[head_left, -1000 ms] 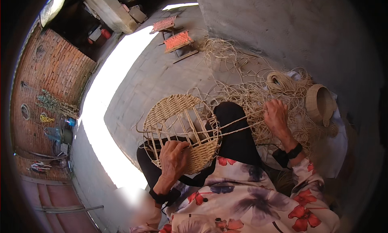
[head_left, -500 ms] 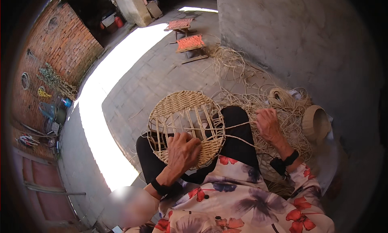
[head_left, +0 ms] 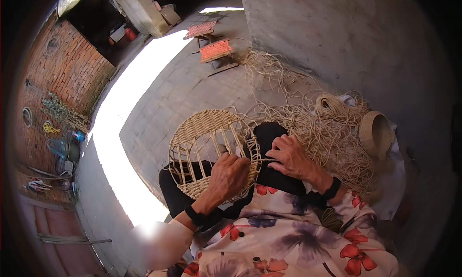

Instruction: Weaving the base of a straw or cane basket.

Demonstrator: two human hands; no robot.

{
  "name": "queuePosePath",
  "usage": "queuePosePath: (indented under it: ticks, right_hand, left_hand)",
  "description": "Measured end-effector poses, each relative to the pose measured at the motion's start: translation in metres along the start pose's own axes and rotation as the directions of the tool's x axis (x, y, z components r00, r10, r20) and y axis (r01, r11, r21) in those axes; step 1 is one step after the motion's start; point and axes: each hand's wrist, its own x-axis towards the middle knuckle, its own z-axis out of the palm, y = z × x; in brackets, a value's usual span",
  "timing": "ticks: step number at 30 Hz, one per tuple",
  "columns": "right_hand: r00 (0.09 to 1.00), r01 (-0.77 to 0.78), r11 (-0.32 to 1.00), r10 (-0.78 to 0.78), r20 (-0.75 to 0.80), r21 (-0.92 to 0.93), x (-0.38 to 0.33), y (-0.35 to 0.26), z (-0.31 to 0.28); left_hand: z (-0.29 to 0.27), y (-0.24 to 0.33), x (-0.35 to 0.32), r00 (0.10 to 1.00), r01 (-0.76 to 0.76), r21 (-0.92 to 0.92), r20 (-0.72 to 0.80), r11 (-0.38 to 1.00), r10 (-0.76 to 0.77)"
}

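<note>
A round, partly woven straw basket (head_left: 204,125) rests on my lap, tilted across my knees. Its far part and near part are tightly woven, while bare parallel strands span the middle. My left hand (head_left: 225,180) is closed over the near right part of the weave, fingers curled at the strands. Just right of the rim, my right hand (head_left: 292,157) pinches a straw cord (head_left: 263,159) that runs short and taut to the basket. The exact grip of the left fingertips is hidden under the hand.
A tangled heap of straw cord (head_left: 317,137) spreads on the floor to my right, with a small woven bowl (head_left: 375,135) on its side there. Two low stools with red woven seats (head_left: 216,49) stand ahead. A grey wall (head_left: 337,41) rises at the right.
My right hand has come left and in toward the basket's rim, shortening the cord between. My left hand has shifted rightward across the basket toward the same rim.
</note>
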Motion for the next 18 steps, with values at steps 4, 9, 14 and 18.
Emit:
queuePosePath:
  ticks: [4,9,14,18]
  right_hand:
    - [0.997,0.007,0.999,-0.011,0.071,0.049,0.006,-0.001,-0.004]
    - [0.999,0.036,0.980,-0.032,-0.022,0.194,0.015,0.001,-0.018]
    - [0.951,0.310,0.940,-0.307,-0.040,0.145,0.067,-0.013,0.009]
    - [0.950,0.288,0.921,-0.310,0.042,0.263,0.087,-0.003,0.032]
  left_hand:
    - [0.007,0.002,0.000,0.999,0.031,-0.031,-0.035,0.999,-0.032]
    - [0.007,0.011,-0.004,0.998,0.019,-0.036,-0.060,0.999,-0.021]
    - [0.005,0.020,-0.004,0.999,-0.020,0.033,-0.048,0.999,0.022]
    - [0.007,0.022,-0.004,0.998,0.028,0.062,-0.064,0.998,-0.024]
